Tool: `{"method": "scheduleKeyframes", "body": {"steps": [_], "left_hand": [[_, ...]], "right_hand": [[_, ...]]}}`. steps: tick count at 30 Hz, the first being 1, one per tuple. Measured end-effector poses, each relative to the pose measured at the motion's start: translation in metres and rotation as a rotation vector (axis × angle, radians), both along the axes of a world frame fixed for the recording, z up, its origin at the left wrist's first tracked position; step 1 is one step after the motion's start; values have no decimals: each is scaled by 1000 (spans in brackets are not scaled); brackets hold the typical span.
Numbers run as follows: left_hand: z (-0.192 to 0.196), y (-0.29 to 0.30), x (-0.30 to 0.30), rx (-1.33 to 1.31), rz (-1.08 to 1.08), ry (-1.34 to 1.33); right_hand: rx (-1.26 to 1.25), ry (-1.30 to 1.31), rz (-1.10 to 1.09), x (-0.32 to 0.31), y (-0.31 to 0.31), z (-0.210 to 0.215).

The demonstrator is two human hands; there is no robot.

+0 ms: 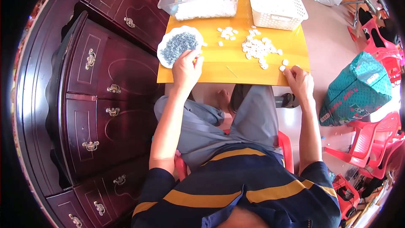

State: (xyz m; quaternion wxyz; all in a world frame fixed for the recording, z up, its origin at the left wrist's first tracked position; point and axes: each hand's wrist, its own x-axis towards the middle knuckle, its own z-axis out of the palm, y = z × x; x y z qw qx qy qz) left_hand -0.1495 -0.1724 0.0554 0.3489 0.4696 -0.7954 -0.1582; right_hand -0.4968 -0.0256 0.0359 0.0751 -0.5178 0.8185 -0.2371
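Observation:
At the near left of the yellow table sits a white scalloped bowl (160, 54) full of small grey metal pieces (179, 44), too small to tell their kind. Over its right rim is my left hand (187, 68), thumb and forefinger pinched together; what they hold is too small to make out. My right hand (301, 81) rests at the table's near right corner with curled fingers, its tip touching or almost touching a small white piece (282, 68). Whether it grips anything is hidden. A loose pile of similar white pieces (258, 48) lies up and left of it.
A clear plastic bin (198, 10) heaped with white pieces and a white perforated basket (291, 22) stand at the table's far side. A thin yellowish strip (232, 71) lies near the front edge. Dark red cabinets line the left; a teal bag (356, 90) and red chairs (371, 139) stand right.

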Motion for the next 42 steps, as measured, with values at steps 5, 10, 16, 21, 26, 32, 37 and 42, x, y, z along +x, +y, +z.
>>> {"method": "scheduleKeyframes", "body": {"steps": [5,10,16,21,26,32,37,42], "left_hand": [[-7,-14,-46,-86,-173,-97],[-27,-35,-89,-114,-312,-294],[-29,-49,-111,-25,-351,-526],[-34,-50,-109,-116,-365,-539],[-39,-45,-107,-140,-364,-531],[-44,-42,-100,-171,-337,-313],[-43,-41,-103,-81,-296,-237],[-50,-49,-110,-144,-260,-214]], "right_hand": [[-79,58,-75,-4,-4,-8],[-207,-117,78,31,-6,-11],[-287,-127,184,55,-10,-17],[-273,-72,180,58,-20,-14],[-225,7,136,58,-27,-23],[-170,-9,166,56,-31,-26],[-193,2,188,54,-35,-28],[-218,-5,218,52,-37,-27]]}}
